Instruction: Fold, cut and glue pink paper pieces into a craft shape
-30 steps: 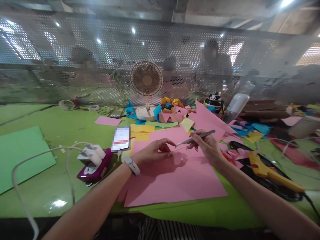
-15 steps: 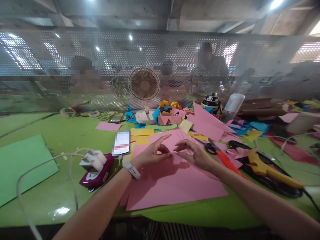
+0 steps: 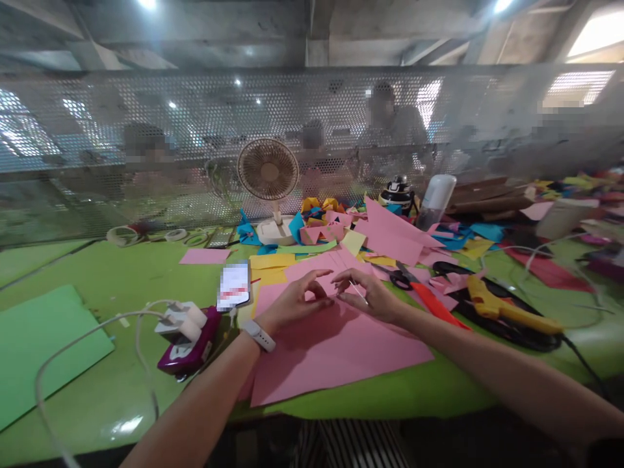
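Note:
Above a large pink paper sheet (image 3: 341, 364), my left hand (image 3: 299, 299) has its fingers curled, the index raised and the thumb pointing toward the other hand. Whatever is between its thumb and curled fingers is too small to make out. Close by on the right, my right hand (image 3: 370, 296) is bent into a pinch, with a thin white stick (image 3: 359, 297) lying across its fingers. The fingertips of both hands nearly meet. Scissors (image 3: 400, 279) with dark handles lie just beyond the right hand.
A yellow glue gun (image 3: 507, 312) rests on a black tray at right. Left are a phone (image 3: 234, 286), a purple power strip (image 3: 207, 338) with chargers and a green sheet (image 3: 49, 351). Behind stand a fan (image 3: 268, 169), paper scraps and a perforated screen (image 3: 195, 110) with people beyond.
The view has turned slightly right, so the scene sits further left. The hands stay close together over the pink sheet, and the white stick in the right hand shows more clearly.

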Available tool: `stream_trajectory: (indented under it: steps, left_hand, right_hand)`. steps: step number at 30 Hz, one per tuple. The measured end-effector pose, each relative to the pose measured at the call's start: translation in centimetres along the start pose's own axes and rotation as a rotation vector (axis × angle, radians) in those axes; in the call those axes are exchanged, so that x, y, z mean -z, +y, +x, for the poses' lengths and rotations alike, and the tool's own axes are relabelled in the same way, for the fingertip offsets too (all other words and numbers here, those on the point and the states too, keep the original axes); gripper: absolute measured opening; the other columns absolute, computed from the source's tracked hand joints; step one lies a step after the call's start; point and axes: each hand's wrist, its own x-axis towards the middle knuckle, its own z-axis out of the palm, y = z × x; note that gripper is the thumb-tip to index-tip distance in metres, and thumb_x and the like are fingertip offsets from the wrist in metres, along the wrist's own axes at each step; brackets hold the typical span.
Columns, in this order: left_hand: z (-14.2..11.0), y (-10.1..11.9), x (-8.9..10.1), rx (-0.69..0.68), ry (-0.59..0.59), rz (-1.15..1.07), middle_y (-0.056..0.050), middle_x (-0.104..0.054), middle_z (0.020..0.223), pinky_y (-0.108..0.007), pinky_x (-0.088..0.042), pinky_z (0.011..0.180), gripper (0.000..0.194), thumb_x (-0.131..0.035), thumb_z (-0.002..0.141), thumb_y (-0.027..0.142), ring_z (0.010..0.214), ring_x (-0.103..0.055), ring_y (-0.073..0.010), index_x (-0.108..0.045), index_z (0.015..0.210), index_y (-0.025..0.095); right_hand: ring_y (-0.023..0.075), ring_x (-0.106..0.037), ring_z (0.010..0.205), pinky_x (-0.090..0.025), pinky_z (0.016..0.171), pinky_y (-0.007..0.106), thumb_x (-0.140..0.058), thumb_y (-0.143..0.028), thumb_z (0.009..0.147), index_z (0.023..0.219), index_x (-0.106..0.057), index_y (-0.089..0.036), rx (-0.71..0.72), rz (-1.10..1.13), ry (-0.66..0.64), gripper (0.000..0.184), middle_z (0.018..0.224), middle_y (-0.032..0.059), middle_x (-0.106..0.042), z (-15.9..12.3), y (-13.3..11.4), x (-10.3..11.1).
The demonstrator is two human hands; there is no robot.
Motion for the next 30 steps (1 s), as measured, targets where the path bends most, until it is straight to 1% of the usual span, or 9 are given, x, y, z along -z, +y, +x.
stream_trajectory:
  steps: [5,10,13,14,16,18,21,25,30]
  left_hand:
    - [0.2,-0.4,-0.2,-0.046,0.018,0.045,-0.002,-0.063,0.077,-0.033,-0.046,0.078,0.053,-0.062,0.08,0.028,0.076,-0.061,-0.0166,-0.041,0.127,0.018]
    - [-0.1,0.7,0.0,-0.036,0.033,0.055,-0.004,-0.066,0.085,-0.035,-0.045,0.083,0.058,-0.063,0.079,0.032,0.081,-0.062,-0.0184,-0.041,0.131,0.02]
    - [-0.3,1.5,0.4,0.012,0.054,0.006,-0.007,-0.065,0.099,-0.034,-0.047,0.082,0.062,-0.06,0.08,0.036,0.09,-0.061,-0.02,-0.036,0.135,0.023]
    - [-0.3,1.5,0.5,0.023,0.094,-0.001,-0.008,-0.063,0.105,-0.034,-0.047,0.082,0.059,-0.059,0.081,0.037,0.095,-0.06,-0.0207,-0.037,0.134,0.023]
    - [-0.1,1.2,0.9,0.022,0.236,0.005,-0.01,-0.061,0.109,-0.034,-0.045,0.084,0.047,-0.054,0.084,0.037,0.101,-0.058,-0.0218,-0.046,0.127,0.02]
    - [0.2,0.4,1.2,0.017,0.4,0.007,-0.009,-0.063,0.102,-0.034,-0.044,0.086,0.036,-0.05,0.086,0.035,0.098,-0.059,-0.021,-0.051,0.117,0.016]
    - [0.6,-1.0,1.8,0.024,0.538,0.009,-0.007,-0.065,0.089,-0.033,-0.045,0.083,0.031,-0.048,0.087,0.032,0.088,-0.062,-0.019,-0.05,0.112,0.015]
    - [0.6,-1.9,2.2,0.025,0.576,0.058,-0.005,-0.063,0.083,-0.032,-0.045,0.081,0.029,-0.048,0.086,0.032,0.084,-0.062,-0.0179,-0.052,0.11,0.015]
    - [0.4,-1.9,2.3,0.068,0.612,0.13,-0.003,-0.061,0.076,-0.029,-0.046,0.072,0.027,-0.046,0.086,0.032,0.075,-0.061,-0.0169,-0.055,0.104,0.016]
  right_hand:
    - [0.0167,-0.06,0.084,-0.046,0.077,0.033,-0.057,-0.022,0.083,0.112,-0.053,-0.02,0.035,-0.026,0.018,0.03,0.088,0.0052,-0.061,-0.3,-0.4,-0.2]
    - [0.0167,-0.06,0.085,-0.046,0.078,0.032,-0.057,-0.02,0.083,0.114,-0.052,-0.021,0.028,-0.007,0.016,0.032,0.09,0.005,-0.062,-0.3,-0.1,-0.2]
    - [0.0166,-0.06,0.087,-0.046,0.079,0.032,-0.056,-0.019,0.082,0.113,-0.052,-0.021,0.026,0.016,0.043,0.031,0.09,0.0046,-0.062,-0.3,0.3,-0.1]
    - [0.0167,-0.06,0.087,-0.046,0.079,0.032,-0.056,-0.019,0.082,0.113,-0.052,-0.021,0.019,0.019,0.049,0.031,0.09,0.0047,-0.062,-0.2,0.5,-0.1]
    - [0.0169,-0.061,0.087,-0.046,0.079,0.032,-0.056,-0.019,0.082,0.112,-0.052,-0.02,0.003,0.017,0.066,0.03,0.091,0.0051,-0.063,-0.2,0.7,0.1]
    - [0.017,-0.061,0.086,-0.047,0.079,0.032,-0.057,-0.02,0.082,0.112,-0.052,-0.02,-0.007,0.005,0.081,0.03,0.09,0.0054,-0.063,-0.2,1.0,0.2]
    - [0.017,-0.061,0.086,-0.047,0.078,0.032,-0.057,-0.02,0.082,0.111,-0.053,-0.02,-0.013,-0.021,0.09,0.03,0.09,0.0057,-0.064,-0.1,1.6,0.2]
    - [0.0173,-0.062,0.087,-0.047,0.078,0.032,-0.056,-0.024,0.083,0.112,-0.053,-0.019,-0.025,-0.035,0.086,0.029,0.093,0.0064,-0.065,0.3,2.4,-0.2]
    - [0.0183,-0.061,0.088,-0.046,0.077,0.032,-0.049,-0.032,0.088,0.107,-0.057,-0.021,-0.041,-0.081,0.194,0.023,0.095,0.0072,-0.066,0.6,2.3,-0.1]
